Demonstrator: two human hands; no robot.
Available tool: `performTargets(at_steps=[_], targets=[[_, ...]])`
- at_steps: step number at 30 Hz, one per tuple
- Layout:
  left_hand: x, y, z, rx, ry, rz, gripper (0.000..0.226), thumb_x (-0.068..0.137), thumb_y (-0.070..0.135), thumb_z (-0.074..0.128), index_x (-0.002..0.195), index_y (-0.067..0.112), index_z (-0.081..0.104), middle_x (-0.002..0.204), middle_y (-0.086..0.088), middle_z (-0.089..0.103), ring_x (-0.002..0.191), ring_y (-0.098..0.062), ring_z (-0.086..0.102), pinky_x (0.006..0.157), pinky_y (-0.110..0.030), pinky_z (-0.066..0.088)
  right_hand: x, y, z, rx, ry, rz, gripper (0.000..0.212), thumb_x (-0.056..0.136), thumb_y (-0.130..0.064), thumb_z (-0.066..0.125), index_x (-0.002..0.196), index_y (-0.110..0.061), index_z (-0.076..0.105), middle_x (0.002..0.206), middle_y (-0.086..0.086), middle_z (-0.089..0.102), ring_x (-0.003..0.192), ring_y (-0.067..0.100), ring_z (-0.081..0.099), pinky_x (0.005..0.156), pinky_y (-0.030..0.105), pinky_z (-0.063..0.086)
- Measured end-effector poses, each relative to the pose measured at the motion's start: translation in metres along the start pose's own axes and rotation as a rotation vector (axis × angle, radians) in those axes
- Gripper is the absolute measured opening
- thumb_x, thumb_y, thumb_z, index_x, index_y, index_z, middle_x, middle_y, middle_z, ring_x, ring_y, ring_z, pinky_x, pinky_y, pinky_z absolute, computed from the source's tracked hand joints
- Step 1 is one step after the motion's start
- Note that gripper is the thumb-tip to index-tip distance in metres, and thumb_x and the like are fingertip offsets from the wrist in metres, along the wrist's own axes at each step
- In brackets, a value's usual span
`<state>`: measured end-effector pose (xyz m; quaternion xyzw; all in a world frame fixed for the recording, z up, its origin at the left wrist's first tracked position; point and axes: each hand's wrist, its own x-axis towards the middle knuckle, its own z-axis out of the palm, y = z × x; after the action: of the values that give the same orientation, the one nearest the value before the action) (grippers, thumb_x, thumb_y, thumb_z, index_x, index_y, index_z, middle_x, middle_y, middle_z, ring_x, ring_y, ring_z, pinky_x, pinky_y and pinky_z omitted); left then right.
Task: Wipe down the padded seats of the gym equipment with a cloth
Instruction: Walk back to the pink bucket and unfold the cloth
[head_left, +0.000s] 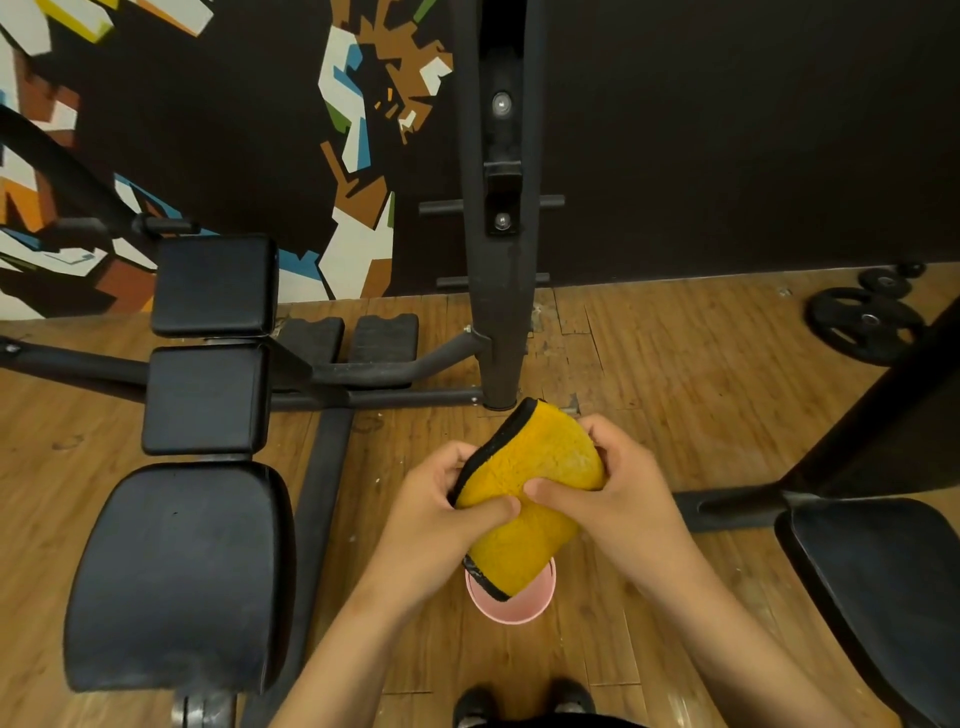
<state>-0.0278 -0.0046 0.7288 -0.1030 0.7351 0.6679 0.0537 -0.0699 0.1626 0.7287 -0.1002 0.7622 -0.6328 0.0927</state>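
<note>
A: Where do we find the cloth?
B: Our left hand (447, 512) and right hand (615, 493) both curl round the yellow cloth (535, 475), above a pink cup (524, 609) whose inside it hides.
A: And the seats?
B: The left seat (176, 571) lies beside us; the frame edge cuts off the right seat (883, 582).
A: Any writing?
B: We cannot read the wall painting (353, 130).

The cloth (535, 467) gripped between the left hand (441, 519) and right hand (618, 499) is fuzzy yellow pile with black stitched edging. Below them, a cup (514, 608) looks like smooth pink plastic. Left of them, the padded seat (176, 571) is smooth, faintly glossy black vinyl; the floor (675, 389) is scuffed wood.
</note>
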Motion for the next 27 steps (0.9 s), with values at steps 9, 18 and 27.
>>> performTargets(at_steps=[9, 18, 27], targets=[[0.004, 0.005, -0.021, 0.021, -0.051, 0.002, 0.026, 0.080, -0.003, 0.071, 0.101, 0.007, 0.062, 0.091, -0.008, 0.075, 0.083, -0.020, 0.071, 0.073, -0.033, 0.056, 0.009, 0.000, -0.019, 0.128, 0.062, -0.002, 0.023, 0.077, -0.007, 0.077, 0.092, -0.019, 0.064, 0.088, 0.001, 0.071, 0.083, 0.018, 0.068, 0.067, 0.032, 0.056], [0.002, 0.003, -0.018, -0.453, -0.191, -0.144, 0.042, 0.078, 0.015, 0.066, 0.119, 0.008, 0.062, 0.118, -0.014, 0.068, 0.110, -0.027, 0.065, 0.090, -0.036, 0.054, 0.014, 0.015, -0.017, 0.404, -0.123, 0.289, 0.047, 0.072, -0.036, 0.077, 0.116, -0.025, 0.061, 0.110, 0.004, 0.068, 0.104, 0.025, 0.065, 0.088, 0.046, 0.053], [0.010, 0.008, -0.009, -0.443, -0.081, -0.144, 0.042, 0.076, 0.017, 0.066, 0.116, 0.004, 0.061, 0.108, -0.014, 0.069, 0.098, -0.022, 0.068, 0.082, -0.031, 0.057, -0.012, 0.031, 0.006, -0.243, -0.232, -0.198, 0.093, 0.076, -0.007, 0.076, 0.138, -0.058, 0.028, 0.152, -0.027, 0.009, 0.142, -0.008, 0.006, 0.108, 0.017, 0.026]])
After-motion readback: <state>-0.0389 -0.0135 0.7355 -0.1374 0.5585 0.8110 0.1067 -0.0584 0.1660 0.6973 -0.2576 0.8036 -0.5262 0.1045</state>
